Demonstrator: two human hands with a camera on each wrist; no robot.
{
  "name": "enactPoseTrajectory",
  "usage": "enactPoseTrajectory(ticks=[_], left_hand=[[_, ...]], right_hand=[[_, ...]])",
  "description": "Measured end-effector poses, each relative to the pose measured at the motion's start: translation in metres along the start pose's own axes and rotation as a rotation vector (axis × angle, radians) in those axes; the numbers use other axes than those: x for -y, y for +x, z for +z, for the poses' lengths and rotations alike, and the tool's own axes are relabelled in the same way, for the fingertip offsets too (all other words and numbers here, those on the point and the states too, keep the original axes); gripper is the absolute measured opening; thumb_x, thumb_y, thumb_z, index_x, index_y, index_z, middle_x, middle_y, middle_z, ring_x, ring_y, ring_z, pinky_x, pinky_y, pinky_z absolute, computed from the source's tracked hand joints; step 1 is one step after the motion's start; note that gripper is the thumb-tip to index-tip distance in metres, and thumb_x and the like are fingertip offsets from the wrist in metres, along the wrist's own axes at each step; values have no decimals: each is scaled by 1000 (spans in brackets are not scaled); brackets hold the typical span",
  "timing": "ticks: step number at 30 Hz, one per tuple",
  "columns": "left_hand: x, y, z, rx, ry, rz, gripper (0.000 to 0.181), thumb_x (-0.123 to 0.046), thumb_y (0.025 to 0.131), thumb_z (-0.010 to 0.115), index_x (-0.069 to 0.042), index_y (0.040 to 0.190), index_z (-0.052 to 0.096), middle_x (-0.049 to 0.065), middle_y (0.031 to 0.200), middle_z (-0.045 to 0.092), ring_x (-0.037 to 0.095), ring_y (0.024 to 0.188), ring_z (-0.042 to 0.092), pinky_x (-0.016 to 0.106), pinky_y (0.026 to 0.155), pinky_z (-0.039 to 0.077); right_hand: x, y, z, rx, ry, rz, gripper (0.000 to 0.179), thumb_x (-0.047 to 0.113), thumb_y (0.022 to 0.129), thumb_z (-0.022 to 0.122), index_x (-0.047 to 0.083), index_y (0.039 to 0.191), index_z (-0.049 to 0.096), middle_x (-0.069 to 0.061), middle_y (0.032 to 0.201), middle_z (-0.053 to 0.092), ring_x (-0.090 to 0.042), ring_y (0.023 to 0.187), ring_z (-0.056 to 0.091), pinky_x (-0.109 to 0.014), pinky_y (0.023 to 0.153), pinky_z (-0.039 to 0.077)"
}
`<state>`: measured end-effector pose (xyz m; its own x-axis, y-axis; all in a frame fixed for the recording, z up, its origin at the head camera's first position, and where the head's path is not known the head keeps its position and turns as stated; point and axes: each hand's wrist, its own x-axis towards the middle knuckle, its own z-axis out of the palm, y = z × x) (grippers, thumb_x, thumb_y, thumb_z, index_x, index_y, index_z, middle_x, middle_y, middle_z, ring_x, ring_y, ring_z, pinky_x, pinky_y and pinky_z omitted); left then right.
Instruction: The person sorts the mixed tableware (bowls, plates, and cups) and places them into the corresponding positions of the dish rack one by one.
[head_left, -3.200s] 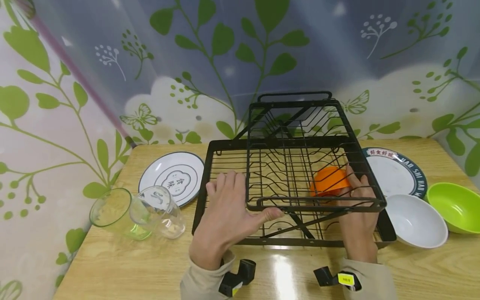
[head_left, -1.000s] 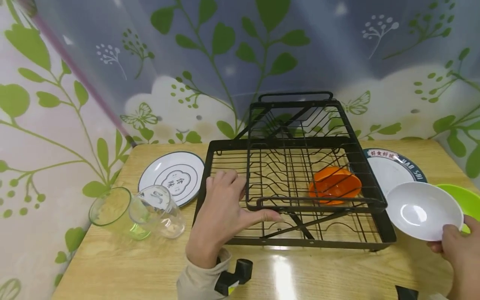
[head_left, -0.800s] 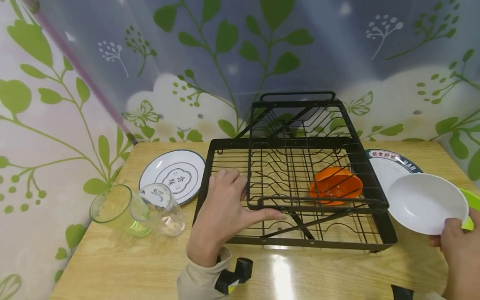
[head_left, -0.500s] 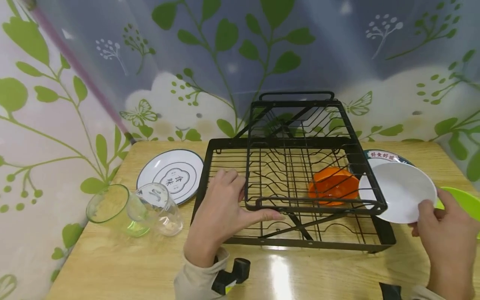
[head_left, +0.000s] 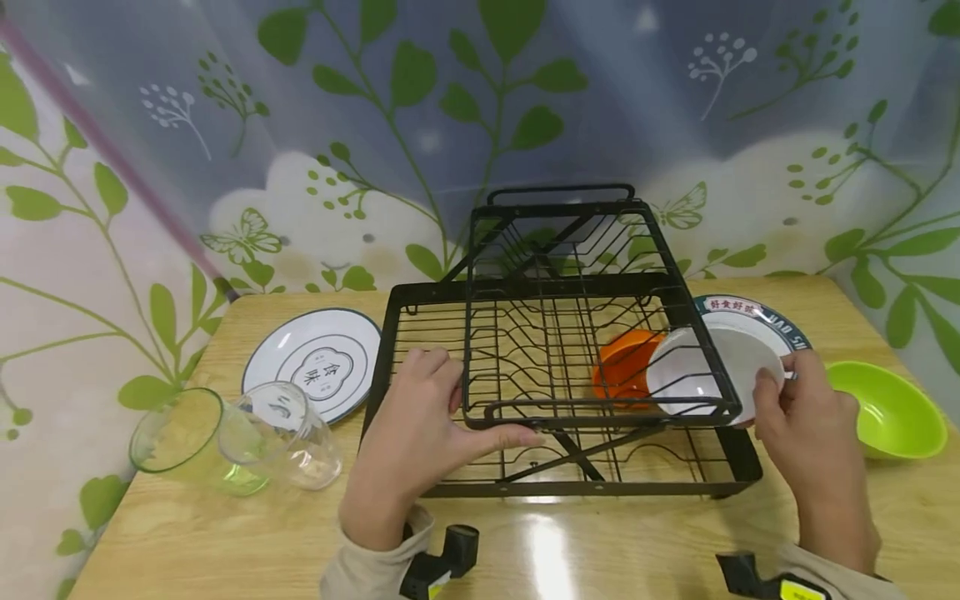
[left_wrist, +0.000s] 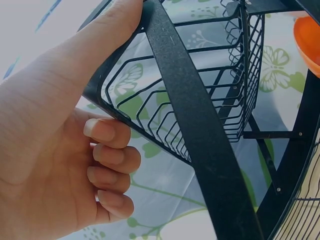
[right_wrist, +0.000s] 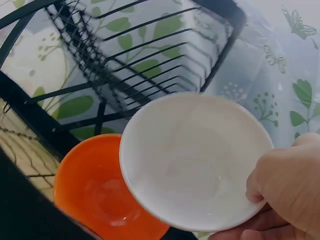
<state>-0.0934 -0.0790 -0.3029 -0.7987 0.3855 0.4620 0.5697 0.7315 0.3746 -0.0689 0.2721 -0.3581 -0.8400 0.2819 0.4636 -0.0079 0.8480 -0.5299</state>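
A black two-tier wire dish rack [head_left: 600,489] stands mid-table. My left hand [head_left: 416,446] grips its upper tier at the front left corner, thumb along the front edge; curled fingers show in the left wrist view. My right hand [head_left: 813,429] pinches the rim of a white bowl [right_wrist: 195,165], thumb inside and fingers beneath. That bowl is partly under the upper tier from the right side, tilted, and overlaps an orange bowl [right_wrist: 107,187] in both views. The orange bowl sits in the lower tier, seen through the wires [head_left: 622,367].
Left of the rack lie a white plate [head_left: 277,358] with dark markings, a green-tinted glass [head_left: 180,433] and a clear glass [head_left: 311,458]. On the right are a blue-rimmed plate [head_left: 783,325], partly covered, and a lime green bowl [head_left: 892,417]. A patterned wall covering [head_left: 427,150] rises behind.
My right hand has left the orange bowl in the rack, picked up the white bowl from the right, and moved it left under the upper tier. My left hand stays on the rack.
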Motion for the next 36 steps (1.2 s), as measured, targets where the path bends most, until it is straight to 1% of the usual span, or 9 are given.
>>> enactPoseTrajectory(ticks=[2, 4, 12, 19, 23, 26, 31, 34, 36], left_hand=[[0, 0, 1, -13, 1, 16, 71, -72, 59, 75, -15, 61, 33, -4, 64, 35, 15, 68, 35, 27, 65, 35], [0, 0, 1, -20, 4, 26, 72, -73, 60, 74, -15, 61, 33, -4, 63, 35, 15, 67, 35, 27, 65, 34], [0, 1, 0, -12, 17, 19, 71, -69, 58, 78, -14, 61, 33, -4, 64, 35, 15, 68, 36, 26, 64, 35], [0, 1, 1, -17, 23, 18, 71, -68, 57, 79, -15, 61, 33, -4, 64, 35, 15, 68, 36, 26, 63, 36], [2, 1, 2, -19, 16, 28, 71, -69, 57, 79, -15, 61, 33, -5, 63, 35, 15, 68, 37, 26, 64, 35], [3, 0, 2, -12, 6, 22, 73, -79, 60, 68, -15, 61, 34, -5, 64, 36, 15, 68, 37, 26, 64, 36], [3, -1, 3, -17, -4, 19, 75, -90, 64, 43, -15, 61, 35, -5, 64, 36, 15, 68, 38, 26, 63, 36], [3, -1, 3, -23, -1, 23, 75, -89, 63, 48, -15, 61, 35, -5, 64, 36, 15, 68, 37, 26, 64, 36], [2, -1, 2, -17, -1, 14, 74, -84, 61, 61, -15, 61, 35, -5, 64, 36, 15, 68, 37, 26, 64, 36]], right_hand=[[0, -2, 1, 40, -15, 20, 12, 8, 95, 51, -3, 97, 46, -24, 70, 66, -17, 47, 52, -20, 39, 32], [0, -3, 3, 44, -23, -5, 11, 5, 93, 54, -1, 93, 44, -22, 69, 64, -19, 50, 49, -22, 40, 31], [-3, -4, 8, 130, 2, -117, 22, -8, 75, 65, 5, 80, 48, -13, 67, 67, -16, 54, 55, -23, 47, 39], [-3, -3, 17, 49, -15, -277, 38, -10, 62, 77, 7, 74, 45, 0, 50, 50, -9, 47, 35, -21, 44, 27], [-4, -2, 22, 13, -7, -332, 33, -4, 64, 79, 10, 65, 50, 5, 47, 44, -8, 48, 33, -21, 44, 27], [-5, -1, 25, -4, 7, -375, 28, -2, 68, 76, 12, 58, 54, 5, 46, 45, -7, 48, 35, -21, 45, 29], [-7, -2, 28, -12, 23, -429, 4, 2, 76, 72, -2, 75, 70, -12, 59, 65, -23, 53, 59, -40, 52, 46], [-6, -3, 29, -11, 43, -431, 12, 5, 84, 69, -6, 86, 72, -21, 72, 69, -37, 63, 67, -51, 57, 48], [-5, -3, 30, -11, 55, -415, 15, 8, 88, 67, -6, 86, 72, -23, 74, 69, -40, 65, 67, -53, 58, 48]])
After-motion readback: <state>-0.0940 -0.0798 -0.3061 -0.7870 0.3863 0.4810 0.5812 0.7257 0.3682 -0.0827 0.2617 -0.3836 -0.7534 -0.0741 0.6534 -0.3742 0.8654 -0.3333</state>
